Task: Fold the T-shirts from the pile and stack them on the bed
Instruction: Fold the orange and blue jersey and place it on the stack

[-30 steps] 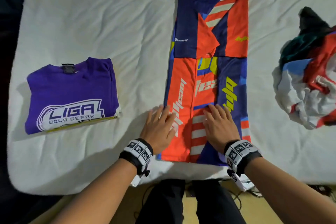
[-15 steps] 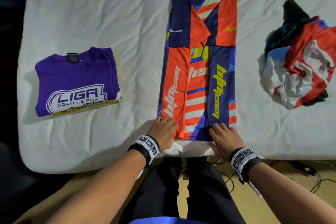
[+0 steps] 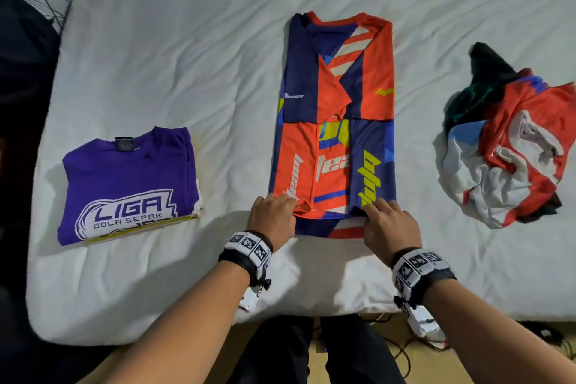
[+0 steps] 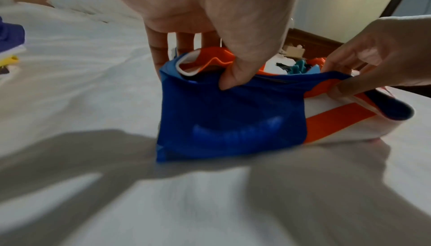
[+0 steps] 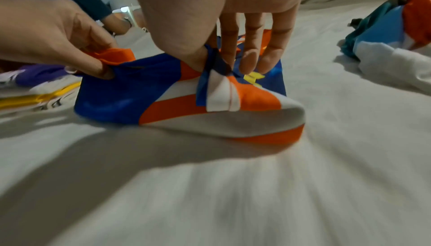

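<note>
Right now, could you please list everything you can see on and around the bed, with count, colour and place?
jersey: one, orange, navy and yellow, centre of bed, sides folded in, bottom hem lifted
folded stack: purple shirt on top, yellow and white edges beneath, left
unfolded pile: red, white, light blue, dark green, right
bed: white, wrinkled sheet
pillow: white, far end
left hand: pinches hem's left corner
right hand: pinches hem's right corner
</note>
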`<state>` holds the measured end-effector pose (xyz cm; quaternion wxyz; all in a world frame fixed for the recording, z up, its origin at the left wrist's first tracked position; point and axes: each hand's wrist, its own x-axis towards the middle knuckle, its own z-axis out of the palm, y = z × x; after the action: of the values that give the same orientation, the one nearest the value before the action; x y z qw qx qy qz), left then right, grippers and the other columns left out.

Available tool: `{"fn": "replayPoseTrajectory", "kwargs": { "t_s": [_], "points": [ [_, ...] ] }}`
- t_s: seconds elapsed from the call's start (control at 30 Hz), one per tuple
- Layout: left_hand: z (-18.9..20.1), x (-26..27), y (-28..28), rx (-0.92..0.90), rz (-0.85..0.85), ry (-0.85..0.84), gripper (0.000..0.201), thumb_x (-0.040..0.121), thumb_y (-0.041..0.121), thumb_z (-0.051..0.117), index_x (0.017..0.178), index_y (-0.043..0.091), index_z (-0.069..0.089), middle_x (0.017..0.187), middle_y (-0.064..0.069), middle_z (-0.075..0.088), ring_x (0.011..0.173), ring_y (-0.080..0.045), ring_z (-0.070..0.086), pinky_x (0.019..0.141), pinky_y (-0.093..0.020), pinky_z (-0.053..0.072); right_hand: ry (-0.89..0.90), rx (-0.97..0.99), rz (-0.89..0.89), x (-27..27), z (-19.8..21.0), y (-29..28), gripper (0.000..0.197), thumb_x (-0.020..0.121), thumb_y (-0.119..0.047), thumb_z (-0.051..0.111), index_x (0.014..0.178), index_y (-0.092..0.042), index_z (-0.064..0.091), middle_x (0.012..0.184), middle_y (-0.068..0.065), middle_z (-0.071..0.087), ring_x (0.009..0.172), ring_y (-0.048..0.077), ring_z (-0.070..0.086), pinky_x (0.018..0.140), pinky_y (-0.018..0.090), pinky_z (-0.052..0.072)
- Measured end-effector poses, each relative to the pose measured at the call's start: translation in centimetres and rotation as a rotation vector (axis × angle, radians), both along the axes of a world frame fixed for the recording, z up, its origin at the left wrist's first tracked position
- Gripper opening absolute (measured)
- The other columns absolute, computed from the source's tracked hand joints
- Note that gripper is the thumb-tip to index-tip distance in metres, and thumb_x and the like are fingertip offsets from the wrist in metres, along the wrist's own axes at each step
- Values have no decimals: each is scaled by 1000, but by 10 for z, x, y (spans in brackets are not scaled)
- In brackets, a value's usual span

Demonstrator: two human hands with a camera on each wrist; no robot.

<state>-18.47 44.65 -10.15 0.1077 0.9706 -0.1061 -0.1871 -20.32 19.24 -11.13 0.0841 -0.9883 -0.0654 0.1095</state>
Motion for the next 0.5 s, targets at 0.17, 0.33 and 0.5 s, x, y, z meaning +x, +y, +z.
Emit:
{"fn": "replayPoseTrajectory", "kwargs": {
  "t_s": [0.17, 0.33, 0.5],
  "points": [
    [-3, 63, -2, -14, 85, -125, 25, 70, 5, 69, 93, 14, 74, 80, -6, 68, 72, -35, 62, 64, -39, 49, -23, 12, -87, 72, 7, 0, 16, 70, -4, 77, 84, -11, 70, 78, 9, 63, 73, 38, 60, 51, 37, 46],
    [-6, 139, -5, -37, 101, -230, 23, 69, 4, 69, 89, 15, 73, 79, -6, 68, 70, -35, 61, 63, -40, 49, -65, 6, -134, 146, 4, 0, 26, 67, 2, 73, 90, -11, 72, 83, 11, 64, 77, 40, 59, 57, 41, 46],
    [-12, 218, -9, -29, 94, -262, 17, 78, 6, 62, 93, 12, 70, 88, -9, 69, 82, -38, 62, 71, -43, 45, -59, -48, -141, 218, -2, -4, 36, 68, 3, 65, 100, -12, 70, 96, 12, 65, 90, 40, 58, 71, 43, 44]
  ]
}}
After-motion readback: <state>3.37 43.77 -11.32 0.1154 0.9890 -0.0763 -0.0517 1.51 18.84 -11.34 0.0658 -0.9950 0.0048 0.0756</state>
